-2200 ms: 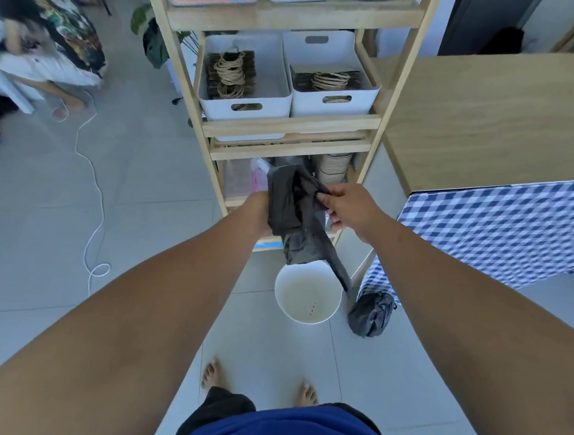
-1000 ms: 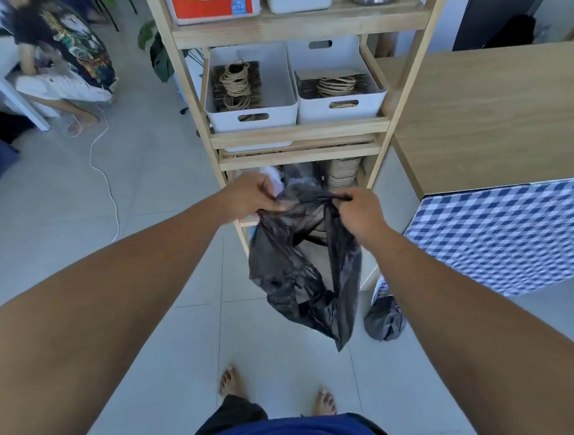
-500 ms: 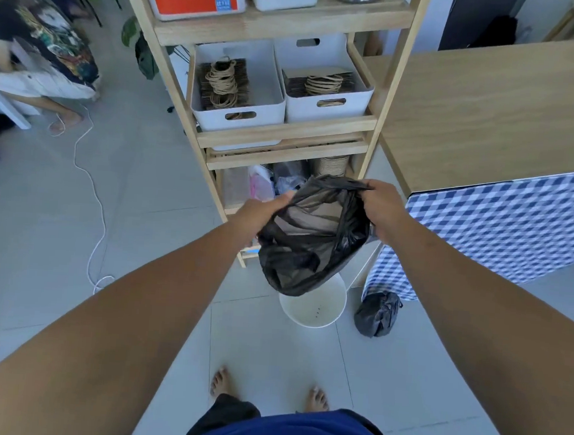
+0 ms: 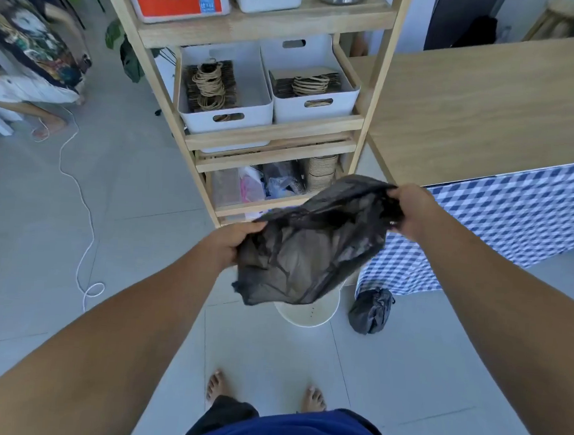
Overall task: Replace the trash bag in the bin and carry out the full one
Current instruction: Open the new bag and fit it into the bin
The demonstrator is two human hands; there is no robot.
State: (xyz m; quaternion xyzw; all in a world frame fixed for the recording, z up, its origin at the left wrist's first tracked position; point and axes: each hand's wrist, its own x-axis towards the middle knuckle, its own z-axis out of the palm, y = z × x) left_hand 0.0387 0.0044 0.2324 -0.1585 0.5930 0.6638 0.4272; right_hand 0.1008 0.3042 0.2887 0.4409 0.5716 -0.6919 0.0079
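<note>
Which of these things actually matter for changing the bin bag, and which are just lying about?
Part of the job:
- fresh black bag, held open by left hand and right hand
- white bin beneath it
- tied full bag on the floor beside the bin

Just lying about:
- wooden shelf with white tubs
- white cord
- checked cloth

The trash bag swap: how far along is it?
Done: the full bag sits tied on the floor beside the white bin, which is unlined. In hand: the left hand and right hand hold a fresh black bag open above it. Left: lining the bin, carrying out the full bag.
</note>
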